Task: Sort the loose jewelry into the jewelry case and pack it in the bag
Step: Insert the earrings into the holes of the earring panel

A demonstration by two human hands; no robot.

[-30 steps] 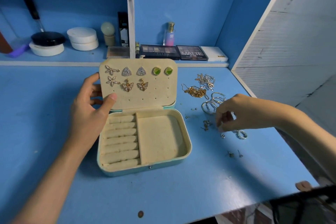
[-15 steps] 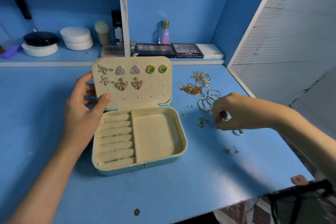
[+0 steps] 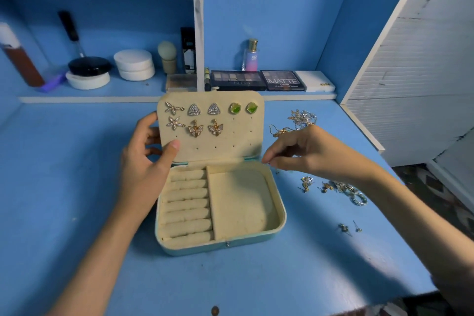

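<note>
The teal jewelry case (image 3: 280, 215) stands open on the blue table, its cream ring rolls and tray compartment bare. Several earring pairs (image 3: 213, 118) are pinned on the raised lid (image 3: 220, 147). My left hand (image 3: 143, 169) grips the lid's left edge, thumb on the inner face. At the case's back right corner, my right hand (image 3: 313, 154) pinches a tiny piece of jewelry that barely shows. Loose earrings and rings (image 3: 336, 187) lie to the right of the case. Chains (image 3: 302, 118) lie further back, and two studs (image 3: 350, 227) lie nearer me. No bag is in view.
Behind the case a low shelf holds eyeshadow palettes (image 3: 238, 81), a perfume bottle (image 3: 252, 56) and powder compacts (image 3: 134, 64). A white slatted panel (image 3: 423, 84) borders the table on the right. A coin (image 3: 215, 310) lies near the table's front edge.
My right hand has lifted from the loose jewelry and moved left to the case's back right corner with its fingers pinched. My left hand keeps holding the lid.
</note>
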